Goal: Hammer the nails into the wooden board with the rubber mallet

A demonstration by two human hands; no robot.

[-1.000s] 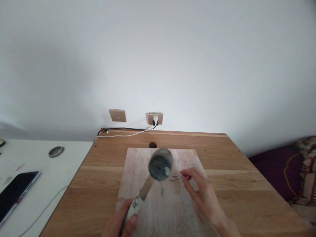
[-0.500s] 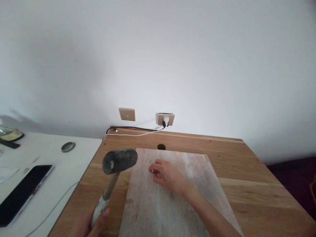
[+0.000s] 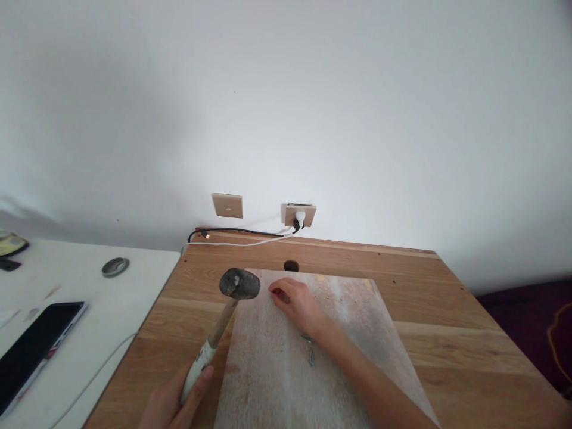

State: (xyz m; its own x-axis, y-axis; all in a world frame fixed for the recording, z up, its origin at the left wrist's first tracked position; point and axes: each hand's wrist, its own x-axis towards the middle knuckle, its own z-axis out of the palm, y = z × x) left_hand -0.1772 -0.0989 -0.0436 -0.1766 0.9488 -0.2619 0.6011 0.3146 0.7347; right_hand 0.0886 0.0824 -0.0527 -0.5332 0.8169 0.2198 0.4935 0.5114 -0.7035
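My left hand (image 3: 172,402) is wrapped round the pale wooden handle of a hammer (image 3: 227,310). Its dark head hovers over the left far corner of a whitewashed board (image 3: 286,369) lying on the wooden table (image 3: 447,310). My right hand (image 3: 297,302) reaches across the board, fingers pinched near the hammer head on something small that I cannot make out. Loose nails (image 3: 310,353) lie on the board beside my right forearm.
A white desk (image 3: 80,280) adjoins the table on the left, with a dark tablet (image 3: 31,345), a small round grey object (image 3: 115,266) and a white cable. Wall sockets (image 3: 299,214) and cables sit at the back. A cable hole (image 3: 291,266) lies beyond the board.
The hammer swung left off the board's middle, then came back right and lower toward its far left corner. My right hand moved from the loose nails to the far left of the board.
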